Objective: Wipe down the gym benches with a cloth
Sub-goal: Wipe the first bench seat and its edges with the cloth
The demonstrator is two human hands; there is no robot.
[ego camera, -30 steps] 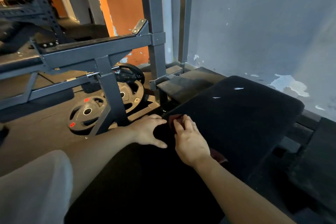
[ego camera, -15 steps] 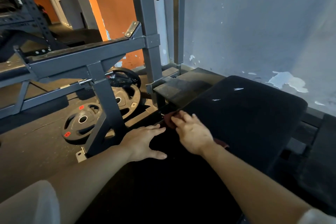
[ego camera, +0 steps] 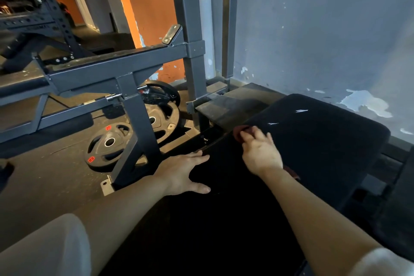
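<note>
A black padded gym bench (ego camera: pixel 318 148) runs from the bottom of the view up toward the right wall. My right hand (ego camera: pixel 261 154) lies on its left edge with a dark red cloth (ego camera: pixel 240 133) under the fingers; the cloth peeks out past the fingertips and again behind the wrist. My left hand (ego camera: pixel 182 173) rests flat with fingers spread on the nearer pad's left edge. Most of the cloth is hidden by my right hand.
A grey steel rack frame (ego camera: pixel 134 67) stands left of the bench, with an upright post (ego camera: pixel 192 36) close to the pad's far corner. Black weight plates (ego camera: pixel 109 143) lie and lean on the floor beneath it. A peeling grey wall (ego camera: pixel 324 29) borders the right.
My right hand has slid the cloth forward along the bench's left edge, away from me. My left hand has stayed on the nearer pad. The camera has shifted a little.
</note>
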